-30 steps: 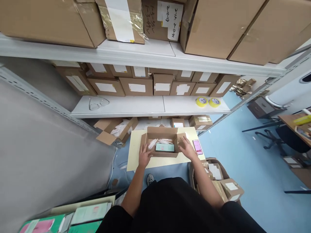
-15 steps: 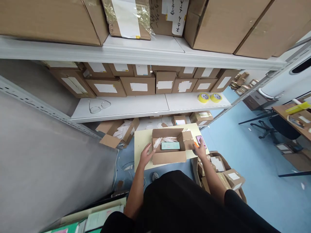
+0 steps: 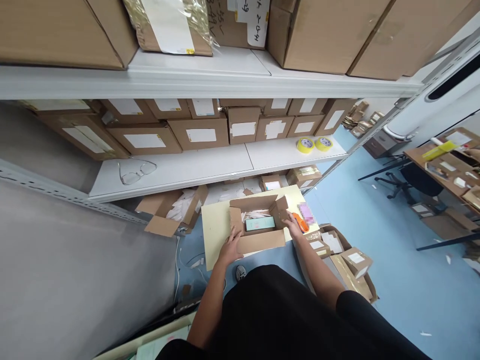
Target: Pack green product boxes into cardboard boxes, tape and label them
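Note:
An open cardboard box (image 3: 261, 242) stands on a pale yellow board (image 3: 215, 235), its flaps folded up. Inside lie a mint-green carton (image 3: 260, 223) and crumpled white paper (image 3: 255, 214). My left hand (image 3: 229, 249) grips the near left corner of the box, fingers on the left flap. At the right side my right hand (image 3: 294, 228) is closed on the right flap. Beside that hand lies an orange tool (image 3: 300, 223), its kind unclear. A pinkish-purple, blurred-out phone (image 3: 306, 213) rests behind it.
A shelf unit (image 3: 210, 167) ahead carries rows of labelled boxes, eyeglasses (image 3: 137, 171) and two yellow tape rolls (image 3: 305, 145). Left of the board is an open carton with white paper (image 3: 182, 206). A big box of parcels (image 3: 356, 265) stands at the right. Cables (image 3: 177, 265) run along the floor.
The box's side flaps have swung up. My left hand has moved onto the near left corner. My right hand has let go of the orange tool and taken the right flap.

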Available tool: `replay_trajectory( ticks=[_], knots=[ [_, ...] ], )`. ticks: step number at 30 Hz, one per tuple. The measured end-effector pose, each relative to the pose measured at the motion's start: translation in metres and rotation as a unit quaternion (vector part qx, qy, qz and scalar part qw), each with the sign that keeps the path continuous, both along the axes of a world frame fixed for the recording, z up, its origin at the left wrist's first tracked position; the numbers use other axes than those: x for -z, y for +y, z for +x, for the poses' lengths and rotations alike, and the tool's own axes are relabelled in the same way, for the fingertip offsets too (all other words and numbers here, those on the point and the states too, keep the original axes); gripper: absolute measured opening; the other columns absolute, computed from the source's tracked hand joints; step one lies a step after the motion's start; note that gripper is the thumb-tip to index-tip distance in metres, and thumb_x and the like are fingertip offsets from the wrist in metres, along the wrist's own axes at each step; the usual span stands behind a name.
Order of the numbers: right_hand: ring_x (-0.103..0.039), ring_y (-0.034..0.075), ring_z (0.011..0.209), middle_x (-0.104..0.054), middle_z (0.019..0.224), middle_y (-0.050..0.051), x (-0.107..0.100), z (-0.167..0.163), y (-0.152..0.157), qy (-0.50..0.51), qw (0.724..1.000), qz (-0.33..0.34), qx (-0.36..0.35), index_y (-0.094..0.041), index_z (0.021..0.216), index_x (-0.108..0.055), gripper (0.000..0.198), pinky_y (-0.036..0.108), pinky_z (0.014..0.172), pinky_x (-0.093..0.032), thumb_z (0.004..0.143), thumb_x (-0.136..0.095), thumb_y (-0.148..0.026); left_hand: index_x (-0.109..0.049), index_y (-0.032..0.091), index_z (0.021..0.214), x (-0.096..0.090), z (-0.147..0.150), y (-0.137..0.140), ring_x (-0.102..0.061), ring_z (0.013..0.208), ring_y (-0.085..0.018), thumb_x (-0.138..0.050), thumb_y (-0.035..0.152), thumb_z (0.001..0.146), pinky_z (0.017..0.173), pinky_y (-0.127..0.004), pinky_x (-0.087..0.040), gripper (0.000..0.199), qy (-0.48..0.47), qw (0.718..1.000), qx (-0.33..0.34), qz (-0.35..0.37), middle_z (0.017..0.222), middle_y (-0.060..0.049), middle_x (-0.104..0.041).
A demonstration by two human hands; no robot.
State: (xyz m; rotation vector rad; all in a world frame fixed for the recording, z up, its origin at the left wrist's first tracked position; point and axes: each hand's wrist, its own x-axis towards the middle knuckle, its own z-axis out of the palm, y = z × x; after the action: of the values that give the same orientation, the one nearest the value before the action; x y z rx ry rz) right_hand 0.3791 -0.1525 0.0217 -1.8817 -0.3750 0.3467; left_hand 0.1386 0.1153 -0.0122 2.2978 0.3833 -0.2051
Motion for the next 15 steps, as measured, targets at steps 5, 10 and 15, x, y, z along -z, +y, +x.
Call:
replay_trajectory(
  ticks=[5, 10, 15],
  knots=[
    [-0.047, 0.027, 0.146, -0.059, 0.149, 0.013, 0.008, -0.008, 0.012, -0.013, 0.986, -0.083, -0.143, -0.022, 0.137, -0.06, 0.065, 0.048, 0.12, -0.038, 0.078, -0.073, -0.047, -0.036, 0.026, 0.162, -0.003, 0.001, 0.0, -0.036, 0.154, -0.036, -0.079, 0.012, 0.063, 0.117, -0.045, -0.044, 0.109, -0.031, 0.999, -0.001, -0.029, 0.176, -0.013, -0.007],
    [-0.039, 0.031, 0.152, -0.055, 0.154, 0.014, 0.005, -0.014, 0.004, -0.032, 0.973, -0.148, -0.174, -0.021, 0.138, -0.063, 0.069, 0.051, 0.125, -0.031, 0.078, -0.078, -0.051, -0.039, 0.027, 0.162, -0.006, -0.008, -0.001, -0.031, 0.157, -0.034, -0.08, 0.018, 0.066, 0.118, -0.042, -0.044, 0.104, -0.074, 0.996, -0.002, -0.057, 0.176, -0.01, -0.014],
    [-0.053, 0.031, 0.142, -0.062, 0.148, 0.011, -0.014, -0.017, -0.024, 0.093, 0.983, -0.08, -0.138, -0.027, 0.138, -0.066, 0.065, 0.052, 0.123, -0.036, 0.083, -0.075, -0.059, -0.048, 0.028, 0.157, 0.0, -0.017, 0.004, -0.041, 0.152, -0.031, -0.076, 0.031, 0.077, 0.121, -0.043, -0.041, 0.085, -0.117, 0.985, -0.04, -0.121, 0.167, -0.009, -0.04]
  ],
)
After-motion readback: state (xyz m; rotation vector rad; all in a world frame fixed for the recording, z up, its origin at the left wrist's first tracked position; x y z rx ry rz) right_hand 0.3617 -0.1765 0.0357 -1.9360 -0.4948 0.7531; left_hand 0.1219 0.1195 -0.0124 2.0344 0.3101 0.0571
